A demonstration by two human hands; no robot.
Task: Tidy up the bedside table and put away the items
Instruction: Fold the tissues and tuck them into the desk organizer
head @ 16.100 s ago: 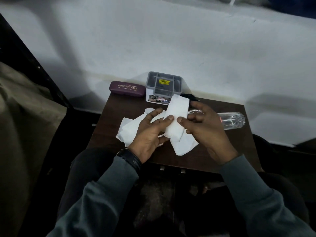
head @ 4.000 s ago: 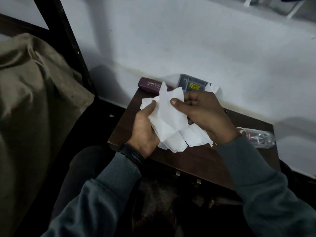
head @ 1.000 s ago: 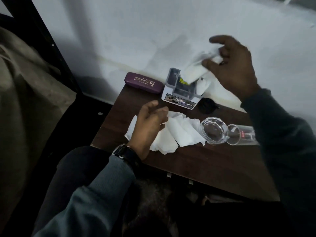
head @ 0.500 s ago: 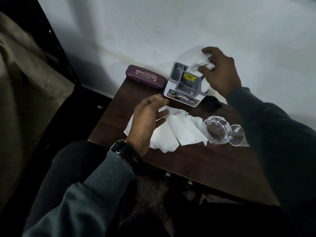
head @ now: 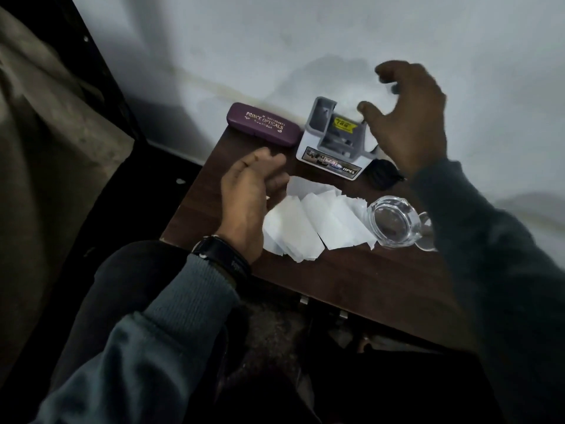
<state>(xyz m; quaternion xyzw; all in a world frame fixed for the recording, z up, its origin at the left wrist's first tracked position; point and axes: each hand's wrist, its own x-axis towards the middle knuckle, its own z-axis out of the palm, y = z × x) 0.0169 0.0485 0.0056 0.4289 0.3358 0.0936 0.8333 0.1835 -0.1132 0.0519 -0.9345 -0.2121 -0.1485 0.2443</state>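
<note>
Left hand is hovering open over the tissues; right hand is hanging wide above the organizer at the surface's far edge.

Table bare in front; tissues and glass crowd its middle.

We record the bench as dark wood grain, smooth, with a low sheen. The paper sheets are white, thin and matt, with creases. The spectacle case is maroon, smooth and faintly glossy, with gold lettering. The organiser is moulded plastic, grey over white, with a glossy printed label. The ashtray is thick clear glass, highly reflective. The wall is matt white paint, slightly uneven. The left sleeve is ribbed grey knit.
</note>
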